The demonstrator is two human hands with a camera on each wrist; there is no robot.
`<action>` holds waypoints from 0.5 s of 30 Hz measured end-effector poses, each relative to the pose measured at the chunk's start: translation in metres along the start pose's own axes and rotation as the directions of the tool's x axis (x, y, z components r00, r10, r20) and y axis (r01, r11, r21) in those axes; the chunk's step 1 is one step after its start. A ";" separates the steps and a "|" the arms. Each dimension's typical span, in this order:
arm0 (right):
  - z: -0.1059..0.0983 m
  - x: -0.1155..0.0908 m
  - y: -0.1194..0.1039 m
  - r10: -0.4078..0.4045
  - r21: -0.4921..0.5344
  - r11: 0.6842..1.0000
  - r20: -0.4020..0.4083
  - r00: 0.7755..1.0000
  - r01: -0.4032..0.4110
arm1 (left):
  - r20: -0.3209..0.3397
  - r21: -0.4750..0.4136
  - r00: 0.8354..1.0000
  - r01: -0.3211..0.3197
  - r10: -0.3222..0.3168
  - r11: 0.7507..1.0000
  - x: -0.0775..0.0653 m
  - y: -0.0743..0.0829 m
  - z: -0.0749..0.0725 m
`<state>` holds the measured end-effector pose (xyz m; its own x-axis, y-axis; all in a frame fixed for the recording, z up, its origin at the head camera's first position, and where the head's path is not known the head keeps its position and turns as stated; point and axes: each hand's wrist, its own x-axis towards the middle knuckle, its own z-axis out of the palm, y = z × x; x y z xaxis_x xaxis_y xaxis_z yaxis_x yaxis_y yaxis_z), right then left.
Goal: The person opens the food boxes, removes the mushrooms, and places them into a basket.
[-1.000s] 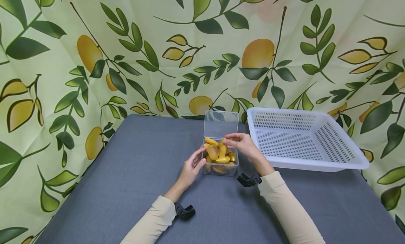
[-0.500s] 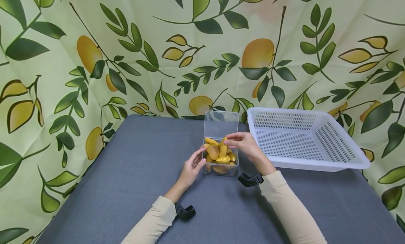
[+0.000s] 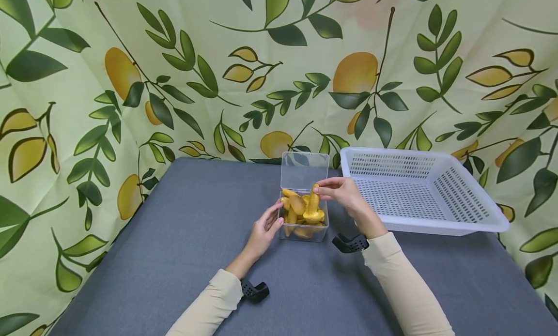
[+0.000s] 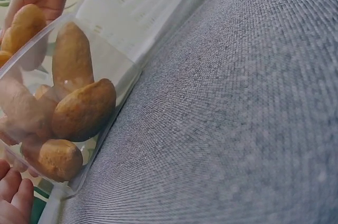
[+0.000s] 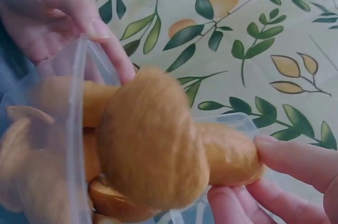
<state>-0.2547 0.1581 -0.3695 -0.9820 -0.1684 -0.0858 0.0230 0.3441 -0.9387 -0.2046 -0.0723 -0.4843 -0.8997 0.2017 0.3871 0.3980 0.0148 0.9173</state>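
A clear plastic box (image 3: 323, 234) stands on the table, its lid raised at the back. Inside lie several yellow-brown mushrooms (image 4: 83, 110). My right hand (image 3: 342, 193) pinches one mushroom (image 3: 314, 205) by the stem, between thumb and fingers (image 5: 296, 158). That mushroom hangs cap down at the box's opening, near its right side; the right wrist view has its cap (image 5: 153, 139) large in front of the others. At the box's left side, my left hand (image 3: 263, 229) holds the wall, thumb near the front corner. Some of its fingers are hidden behind the box.
A white perforated plastic basket (image 3: 436, 220) stands on the right, just beyond the box. The grey cloth-covered table (image 3: 196, 215) stretches to the left and front. A leaf-and-fruit patterned curtain (image 3: 270, 36) hangs behind. The transparent lid (image 3: 305, 169) leans upright.
My right hand has shifted slightly right and up, drawing the pinched mushroom upward among the others. The mushrooms beside it have settled differently. My left hand and the box stay put.
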 end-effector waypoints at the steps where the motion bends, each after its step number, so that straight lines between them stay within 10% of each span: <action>1: -0.001 0.000 -0.001 0.004 -0.009 1.000 0.000 1.000 -0.004 | 0.000 0.002 1.000 0.003 -0.003 1.000 0.000 0.000 0.000; 15: -0.015 -0.013 0.003 0.002 -0.025 1.000 -0.005 1.000 -0.002 | -0.010 -0.007 1.000 0.029 -0.030 1.000 -0.001 0.002 0.001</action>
<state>-0.2451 0.1748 -0.3664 -0.9829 -0.1628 -0.0860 0.0206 0.3673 -0.9299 -0.2030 -0.0718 -0.4824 -0.9128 0.1915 0.3607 0.3700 0.0139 0.9289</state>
